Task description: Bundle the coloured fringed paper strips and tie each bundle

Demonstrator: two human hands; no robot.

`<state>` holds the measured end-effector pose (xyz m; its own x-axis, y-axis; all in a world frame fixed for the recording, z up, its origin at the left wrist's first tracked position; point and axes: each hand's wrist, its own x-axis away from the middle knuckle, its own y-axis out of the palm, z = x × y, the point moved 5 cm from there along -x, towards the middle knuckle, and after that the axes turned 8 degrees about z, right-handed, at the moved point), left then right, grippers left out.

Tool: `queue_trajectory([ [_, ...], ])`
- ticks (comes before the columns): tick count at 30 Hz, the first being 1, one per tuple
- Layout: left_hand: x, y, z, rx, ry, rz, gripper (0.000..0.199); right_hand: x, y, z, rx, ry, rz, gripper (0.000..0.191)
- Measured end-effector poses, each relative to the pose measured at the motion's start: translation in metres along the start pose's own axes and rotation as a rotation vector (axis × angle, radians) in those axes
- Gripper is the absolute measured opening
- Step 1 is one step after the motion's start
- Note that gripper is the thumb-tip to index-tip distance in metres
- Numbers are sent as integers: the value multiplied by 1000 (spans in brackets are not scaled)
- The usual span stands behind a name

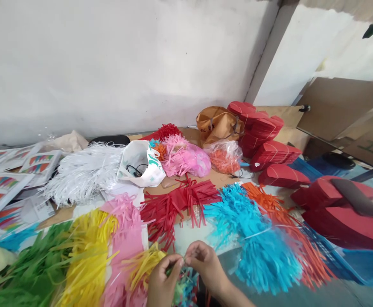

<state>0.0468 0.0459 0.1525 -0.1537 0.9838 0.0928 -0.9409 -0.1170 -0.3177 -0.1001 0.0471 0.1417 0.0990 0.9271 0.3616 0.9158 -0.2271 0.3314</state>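
At the near edge of the table, my left hand and my right hand meet fingertip to fingertip. Both are closed in a pinch on something too small to make out. Below them hangs a multicoloured bunch of tassel strips, partly hidden by my left hand. Yellow tassel paper lies just left of that hand, over pink fringed paper. Beyond my fingers is red fringed paper. A large bundle of blue fringed paper lies to the right of my right hand.
Yellow and green fringe lie left, with white strings and printed packets behind. A white bag, brown bag and stacked red paper stand farther back. Orange fringe and a blue crate are right.
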Motion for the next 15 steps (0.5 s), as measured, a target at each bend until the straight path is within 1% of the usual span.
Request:
queue_trajectory([
  [1,0,-2,4,-54,103,2,44,1,-1,1,15,-6,4,41],
  [3,1,-6,17,-208,387,28,33,4,-2,3,50,-30,20,39],
  [5,6,-8,30,-352,671,45,25,7,-4,3,103,-89,53,35],
  [6,9,-8,35,-395,781,49,24,9,-6,2,144,-129,68,31],
  [7,11,-8,39,-416,856,48,25,10,-6,0,196,-170,73,26],
  [8,13,-9,41,-420,898,46,25,12,-6,-3,260,-207,63,20],
  [9,14,-9,42,-416,911,47,24,14,-5,-6,328,-234,42,14],
  [11,13,-9,43,-404,877,53,23,17,-5,-13,428,-257,-14,5],
  [13,12,-9,43,-404,843,45,24,20,-5,-18,444,-245,-49,6],
  [15,13,-7,46,-406,849,21,27,22,-7,-21,427,-235,-57,5],
])
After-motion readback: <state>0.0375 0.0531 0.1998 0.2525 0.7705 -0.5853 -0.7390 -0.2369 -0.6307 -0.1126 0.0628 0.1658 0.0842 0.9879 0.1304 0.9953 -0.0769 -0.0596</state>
